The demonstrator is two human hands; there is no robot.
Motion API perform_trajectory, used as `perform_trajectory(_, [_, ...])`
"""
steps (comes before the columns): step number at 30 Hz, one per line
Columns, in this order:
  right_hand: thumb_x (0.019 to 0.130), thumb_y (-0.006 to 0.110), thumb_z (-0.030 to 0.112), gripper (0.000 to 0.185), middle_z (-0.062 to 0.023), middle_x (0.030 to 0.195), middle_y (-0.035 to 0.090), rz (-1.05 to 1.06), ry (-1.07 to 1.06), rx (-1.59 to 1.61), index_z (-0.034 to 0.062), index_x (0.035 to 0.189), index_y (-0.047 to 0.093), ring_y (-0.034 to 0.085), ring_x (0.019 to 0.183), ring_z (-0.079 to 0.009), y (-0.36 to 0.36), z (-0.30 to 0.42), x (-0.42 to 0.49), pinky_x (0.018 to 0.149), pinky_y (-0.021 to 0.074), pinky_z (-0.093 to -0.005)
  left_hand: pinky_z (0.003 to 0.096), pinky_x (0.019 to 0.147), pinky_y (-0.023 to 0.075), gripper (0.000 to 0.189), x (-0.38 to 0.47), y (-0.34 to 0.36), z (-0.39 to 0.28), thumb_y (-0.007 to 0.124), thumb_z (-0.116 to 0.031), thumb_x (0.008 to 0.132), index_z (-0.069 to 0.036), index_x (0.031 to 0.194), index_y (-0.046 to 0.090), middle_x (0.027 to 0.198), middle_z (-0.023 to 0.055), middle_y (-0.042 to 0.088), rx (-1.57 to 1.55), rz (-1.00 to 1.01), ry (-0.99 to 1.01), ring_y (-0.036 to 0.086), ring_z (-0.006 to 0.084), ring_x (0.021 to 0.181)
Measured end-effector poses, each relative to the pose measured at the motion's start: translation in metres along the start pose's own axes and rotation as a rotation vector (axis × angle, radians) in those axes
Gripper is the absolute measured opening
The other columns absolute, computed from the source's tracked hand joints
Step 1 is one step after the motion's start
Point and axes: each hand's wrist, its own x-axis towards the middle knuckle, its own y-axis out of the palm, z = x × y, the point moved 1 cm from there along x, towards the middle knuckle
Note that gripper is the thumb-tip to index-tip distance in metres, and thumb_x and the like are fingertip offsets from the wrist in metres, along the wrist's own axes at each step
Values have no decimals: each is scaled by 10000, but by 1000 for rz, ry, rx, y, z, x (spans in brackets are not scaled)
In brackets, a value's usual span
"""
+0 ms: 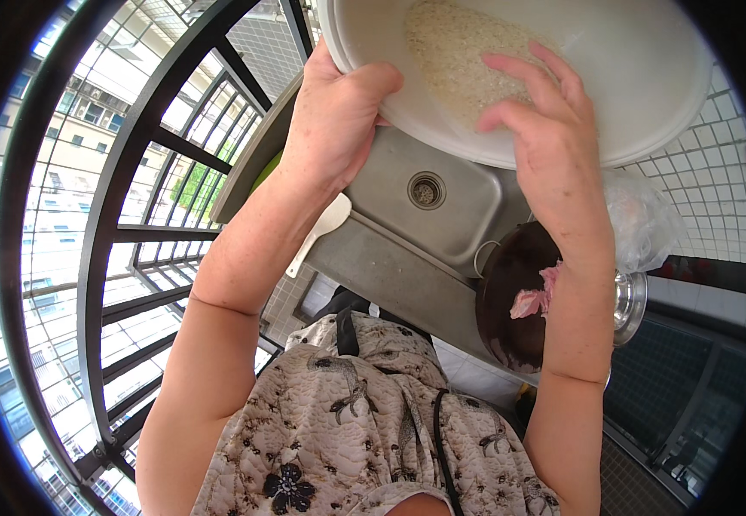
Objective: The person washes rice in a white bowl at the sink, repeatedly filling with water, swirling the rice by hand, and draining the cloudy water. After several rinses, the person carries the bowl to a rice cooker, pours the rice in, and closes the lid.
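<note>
A white round bowl [637, 77] is raised over the far part of a stainless steel sink [386, 174]. My left hand [341, 109] grips its rim at the left, thumb on the inner side and the other fingers mostly hidden beneath. Pale rice grains [457, 58] lie in a patch on the bowl's inner wall. My right hand [553, 116] is inside the bowl with its fingers apart and curved over the rice. Whether the fingertips touch the grains is hard to tell.
A white rice paddle [321, 232] lies on the sink's left edge. To the right, a dark round board [508, 322] carries pieces of raw meat [528, 303]. Behind my right forearm are a clear plastic bag [644, 219] and a metal bowl [631, 306]. Black railings [173, 148] line the left side.
</note>
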Motion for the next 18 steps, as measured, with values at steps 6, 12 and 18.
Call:
perform_trajectory(6, [617, 457, -141, 231, -39, 1135, 566, -78, 23, 36, 55, 690, 555, 406, 1183, -322, -6, -3, -2, 956, 362, -379, 293, 624, 513, 366, -2, -3, 1, 448, 62, 712, 2, 1073, 460, 938, 97, 558, 8, -2, -6, 590, 161, 793])
perform_trajectory(12, [666, 530, -52, 117, -37, 1102, 575, -18, 8, 35, 59, 665, 567, 432, 1154, -306, -2, 1, -5, 930, 361, -403, 281, 615, 503, 363, -3, -3, 2, 450, 59, 710, 0, 1068, 463, 932, 88, 560, 9, -13, 5, 586, 149, 787])
perform_trajectory(18, [639, 527, -91, 158, -32, 1092, 574, 24, -11, 101, 60, 655, 575, 438, 1146, -300, -9, -2, -8, 911, 384, -378, 291, 627, 500, 370, -3, -3, 1, 442, 69, 707, 10, 1072, 454, 924, 94, 557, 11, -6, 4, 584, 157, 791])
